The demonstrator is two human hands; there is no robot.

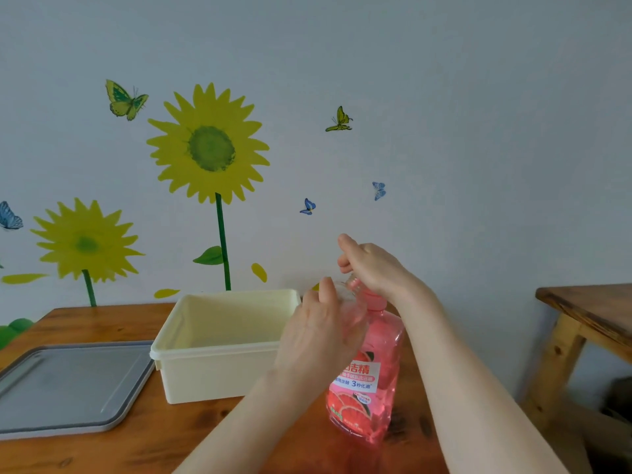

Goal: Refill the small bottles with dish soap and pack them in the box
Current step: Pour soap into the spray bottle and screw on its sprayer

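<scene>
Pressing my right hand [371,266] closed on the pink dish soap bottle's [367,381] pump at lower centre, I clasp a small clear bottle [352,304] in my left hand [319,331] beside its spout to catch soap, cream box [219,374] waiting left.

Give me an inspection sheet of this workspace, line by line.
Surface: brown wooden table, mostly bare at the front.
Job's things: large pink dish soap pump bottle upright; small clear plastic bottle held at its pump; cream plastic box open, nothing visible inside.
Clutter: grey flat lid lying left of the box.
Grippers: left hand wrapped around the small bottle; right hand on the pump head.
Cables: nothing seen.
Surroundings: pale wall with sunflower and butterfly stickers; second wooden table at right.
</scene>
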